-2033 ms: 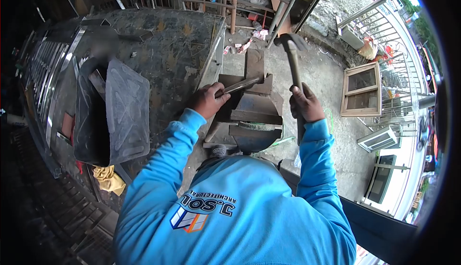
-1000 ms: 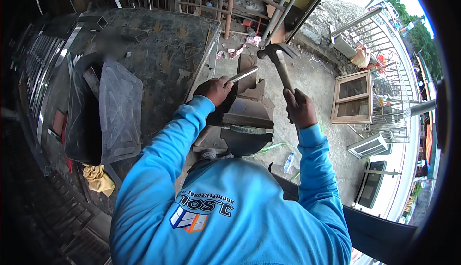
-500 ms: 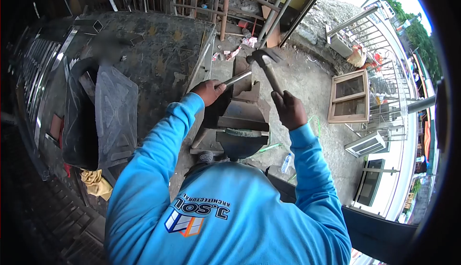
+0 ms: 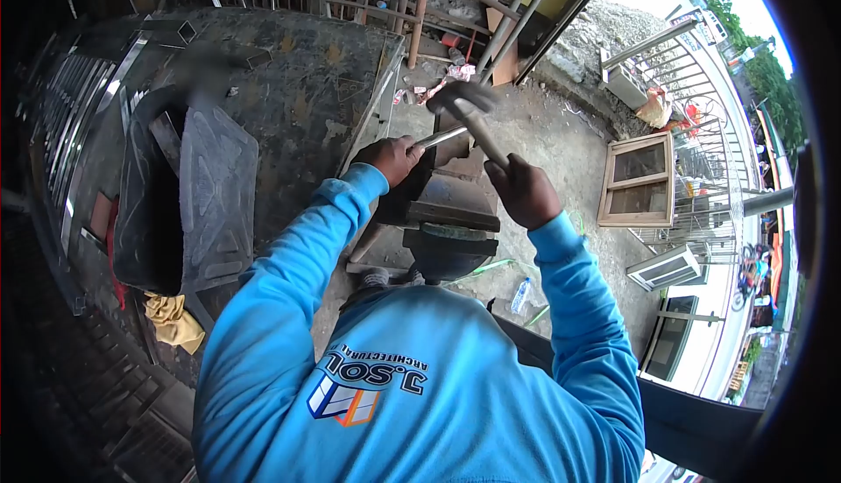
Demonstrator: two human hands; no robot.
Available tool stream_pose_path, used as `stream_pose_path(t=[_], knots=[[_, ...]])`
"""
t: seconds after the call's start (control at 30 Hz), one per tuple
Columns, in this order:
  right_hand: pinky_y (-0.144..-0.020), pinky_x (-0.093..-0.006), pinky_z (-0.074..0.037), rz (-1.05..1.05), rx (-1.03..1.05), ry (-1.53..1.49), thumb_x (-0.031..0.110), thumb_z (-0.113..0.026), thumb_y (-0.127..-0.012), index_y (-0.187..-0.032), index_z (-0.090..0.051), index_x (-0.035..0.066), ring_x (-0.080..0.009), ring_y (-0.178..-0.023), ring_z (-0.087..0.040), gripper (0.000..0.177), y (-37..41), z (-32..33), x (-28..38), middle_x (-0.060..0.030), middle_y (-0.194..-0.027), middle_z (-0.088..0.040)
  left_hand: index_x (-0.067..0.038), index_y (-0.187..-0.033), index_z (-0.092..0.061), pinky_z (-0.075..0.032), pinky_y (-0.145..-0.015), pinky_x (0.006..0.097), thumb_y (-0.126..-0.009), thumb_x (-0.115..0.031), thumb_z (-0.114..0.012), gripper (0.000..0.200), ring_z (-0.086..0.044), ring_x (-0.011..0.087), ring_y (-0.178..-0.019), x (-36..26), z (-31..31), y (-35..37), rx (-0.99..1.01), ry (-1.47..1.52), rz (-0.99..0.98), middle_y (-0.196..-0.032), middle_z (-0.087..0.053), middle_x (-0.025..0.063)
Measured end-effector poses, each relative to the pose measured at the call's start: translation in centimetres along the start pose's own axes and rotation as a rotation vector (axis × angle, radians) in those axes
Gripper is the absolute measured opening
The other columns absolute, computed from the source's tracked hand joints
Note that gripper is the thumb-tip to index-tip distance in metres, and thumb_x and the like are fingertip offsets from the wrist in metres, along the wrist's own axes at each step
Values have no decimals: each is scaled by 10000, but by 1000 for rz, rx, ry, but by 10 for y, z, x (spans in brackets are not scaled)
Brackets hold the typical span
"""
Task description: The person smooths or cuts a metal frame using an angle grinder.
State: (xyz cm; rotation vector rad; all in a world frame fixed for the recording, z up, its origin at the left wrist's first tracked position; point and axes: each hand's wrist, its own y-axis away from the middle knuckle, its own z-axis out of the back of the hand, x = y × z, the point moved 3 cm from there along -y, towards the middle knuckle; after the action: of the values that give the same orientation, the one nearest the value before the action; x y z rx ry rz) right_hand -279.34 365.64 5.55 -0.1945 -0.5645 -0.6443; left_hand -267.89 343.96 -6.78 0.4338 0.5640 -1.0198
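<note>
My right hand (image 4: 527, 194) grips the wooden handle of a claw hammer (image 4: 485, 140), whose head is smeared by motion and overlaps the far end of a thin silvery metal bar in this view. My left hand (image 4: 392, 161) is wrapped round the near end of that metal bar (image 4: 440, 138), which slants up to the right. Both hands are above a heavy, worn bench vise (image 4: 451, 211), its wide jaws nearest my body. Part of the vise's far end is hidden behind the bar and hammer.
To the left, a dark metal-topped table (image 4: 298, 71) carries a black plastic bin (image 4: 219, 194) lying on its side. A wooden-framed window panel (image 4: 637, 181) and white metal railings stand at right. A plastic bottle (image 4: 520, 296) lies on the concrete floor, near a yellow cloth (image 4: 175, 321) further left.
The hammer head has swung left, over the bar's end, and is more blurred. My right hand has moved slightly up, and my left hand a little to the right with the bar.
</note>
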Motion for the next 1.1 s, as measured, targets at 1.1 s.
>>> stream_pose_path(t=[1.1], knots=[[-455,-338,-481,-746,-86,-629,590,-500,-949,-936,-627,20,-163,-498,-565,583,161,2,-78,-51,-614,-541,-72,-1300,-519,-333,-411,213,-1013,-373,-497,417,-424,82,-501,129,159,79,-1046,992,253,-860,-569,51]])
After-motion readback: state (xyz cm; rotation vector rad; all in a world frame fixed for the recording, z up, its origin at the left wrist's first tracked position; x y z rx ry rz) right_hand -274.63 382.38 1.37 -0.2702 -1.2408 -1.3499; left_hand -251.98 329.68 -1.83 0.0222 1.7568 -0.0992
